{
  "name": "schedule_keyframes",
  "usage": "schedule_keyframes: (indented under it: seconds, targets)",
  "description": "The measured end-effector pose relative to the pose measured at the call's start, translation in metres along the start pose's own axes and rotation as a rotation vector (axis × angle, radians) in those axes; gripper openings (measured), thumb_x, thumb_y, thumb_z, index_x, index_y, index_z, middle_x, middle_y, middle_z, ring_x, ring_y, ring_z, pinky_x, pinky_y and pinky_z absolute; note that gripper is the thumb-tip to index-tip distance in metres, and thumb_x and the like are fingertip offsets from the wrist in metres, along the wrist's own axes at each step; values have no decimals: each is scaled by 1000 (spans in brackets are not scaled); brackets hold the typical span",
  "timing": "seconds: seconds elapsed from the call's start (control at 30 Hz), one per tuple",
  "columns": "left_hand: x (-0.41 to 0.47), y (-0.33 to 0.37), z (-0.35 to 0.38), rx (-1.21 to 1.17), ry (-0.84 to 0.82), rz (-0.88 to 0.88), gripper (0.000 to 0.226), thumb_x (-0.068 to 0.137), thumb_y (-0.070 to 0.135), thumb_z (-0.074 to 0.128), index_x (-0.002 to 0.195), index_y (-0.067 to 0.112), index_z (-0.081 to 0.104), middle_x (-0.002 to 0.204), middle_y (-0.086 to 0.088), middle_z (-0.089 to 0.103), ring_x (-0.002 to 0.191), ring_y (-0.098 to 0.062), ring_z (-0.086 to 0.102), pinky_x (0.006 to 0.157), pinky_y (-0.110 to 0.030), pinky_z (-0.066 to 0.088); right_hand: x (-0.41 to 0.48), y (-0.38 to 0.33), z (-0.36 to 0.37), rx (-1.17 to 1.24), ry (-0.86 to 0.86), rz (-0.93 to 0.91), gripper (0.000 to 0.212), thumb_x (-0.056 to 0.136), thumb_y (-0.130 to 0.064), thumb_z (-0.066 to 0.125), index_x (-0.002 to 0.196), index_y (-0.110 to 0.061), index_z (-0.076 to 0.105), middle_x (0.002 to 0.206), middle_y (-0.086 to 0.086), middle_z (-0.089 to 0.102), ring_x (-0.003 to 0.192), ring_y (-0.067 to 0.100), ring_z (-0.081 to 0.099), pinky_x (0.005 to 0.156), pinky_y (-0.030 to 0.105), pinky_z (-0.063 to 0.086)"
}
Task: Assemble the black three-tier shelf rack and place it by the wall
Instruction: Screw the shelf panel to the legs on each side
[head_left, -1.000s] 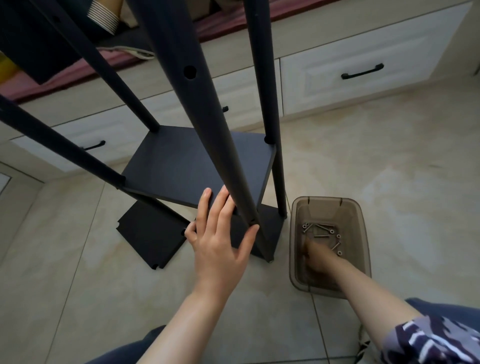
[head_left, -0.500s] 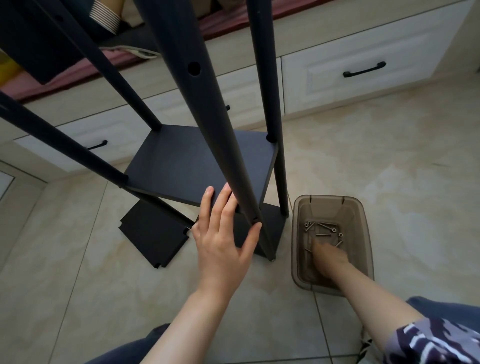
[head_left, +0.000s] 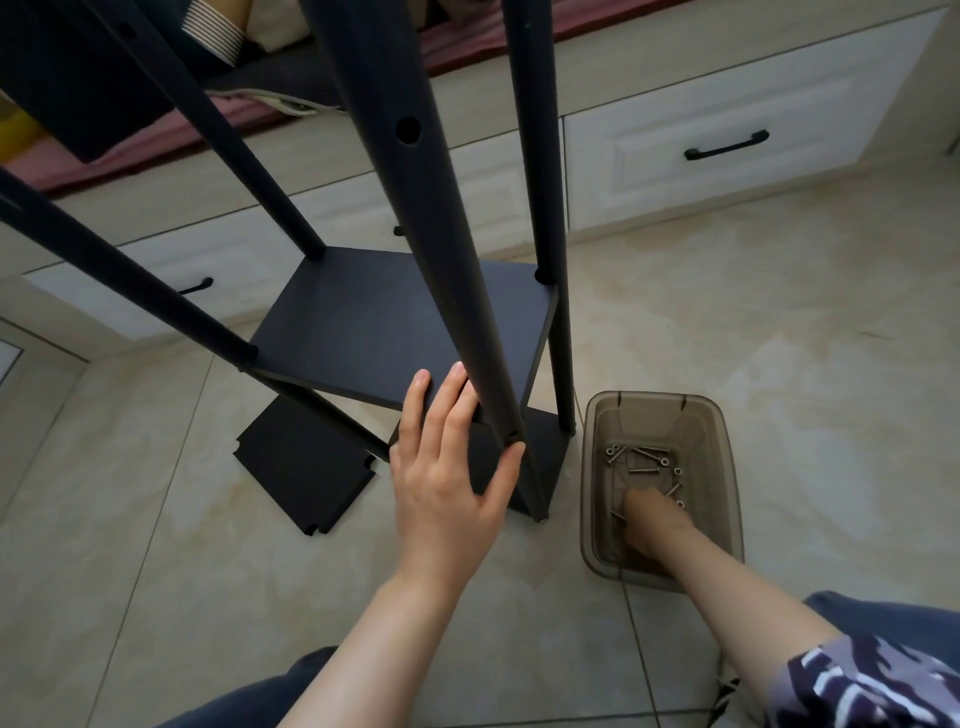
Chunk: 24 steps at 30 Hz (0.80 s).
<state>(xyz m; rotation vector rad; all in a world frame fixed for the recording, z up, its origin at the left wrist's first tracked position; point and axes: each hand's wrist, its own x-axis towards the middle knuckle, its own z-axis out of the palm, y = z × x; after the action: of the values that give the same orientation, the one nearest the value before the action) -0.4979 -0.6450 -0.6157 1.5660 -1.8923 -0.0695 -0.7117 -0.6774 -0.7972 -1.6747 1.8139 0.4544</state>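
Left hand, fingers spread, rests against the black tube-framed shelf rack; right hand lies among silver screws in a translucent brown plastic bin, its grip hidden.

Two forearms are left uncovered down to the left hand and the right hand, both of which are bare. The right upper arm is covered by a short sleeve, printed with irregular patches of dark navy, grey and white, and its hem is seen near the elbow. Dark blue trousers are worn, and a knee is shown beneath each arm.
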Motion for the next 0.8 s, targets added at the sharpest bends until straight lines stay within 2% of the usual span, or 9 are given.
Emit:
schedule_keyframes:
  seconds: [0.1,0.2,0.23,0.33,0.4,0.57,0.67,0.7,0.8]
  targets:
    - [1,0,-1,6,-3,6,58,94,46,57,142,13,53,154,-1,47,154,-20,21,117,-11,4,-9,1,-7,62,80,7,31,94,-9,53,124,-7,59,124,14,63,113,30,63,86,33,51]
    - [2,1,-4,25,-12,1,58,95,47,54,142,14,54,153,-1,48,152,-20,23,116,-10,3,-26,-1,-14,81,177,50,29,94,-16,55,123,-14,57,121,8,64,109,27,64,79,32,49]
    - [2,1,-5,32,-15,1,57,95,47,54,142,14,54,152,-1,49,152,-21,24,117,-13,6,-33,-3,-17,77,209,61,29,93,-18,54,122,-15,56,121,7,65,109,27,64,77,32,47]
    - [1,2,-8,48,-33,3,56,94,45,57,142,15,55,151,-1,51,151,-23,26,111,-36,24,-58,-16,-24,87,333,51,29,93,-22,50,122,-18,53,118,7,67,107,29,65,75,33,44]
    - [3,3,-9,63,-45,-2,57,93,46,58,142,16,55,151,0,50,150,-24,28,106,-43,33,-75,-25,-31,154,418,37,22,94,-24,48,114,-18,54,112,7,68,102,30,66,73,34,43]
    - [4,7,-15,84,-83,-38,59,92,47,61,143,17,54,151,-2,52,149,-28,31,107,-55,40,-126,-55,-50,545,604,22,14,91,-32,60,93,-19,56,92,4,67,89,31,64,69,33,47]
    - [4,9,-17,87,-98,-44,60,91,43,68,144,17,54,151,-2,51,149,-29,32,107,-56,42,-162,-75,-64,884,778,-50,15,89,-29,69,79,-23,58,74,-10,64,74,13,62,64,29,46]
    - [5,9,-18,90,-105,-47,61,92,43,69,145,18,53,152,-1,50,150,-28,31,107,-55,42,-175,-81,-70,1007,824,-98,17,88,-26,72,76,-24,60,69,-9,63,69,6,60,62,25,45]
    - [7,9,-18,90,-124,-60,62,93,44,68,147,20,51,155,1,47,152,-25,26,108,-53,41,-205,-93,-87,1217,864,-286,13,87,-20,75,79,-20,64,70,-8,65,71,3,62,63,13,47]
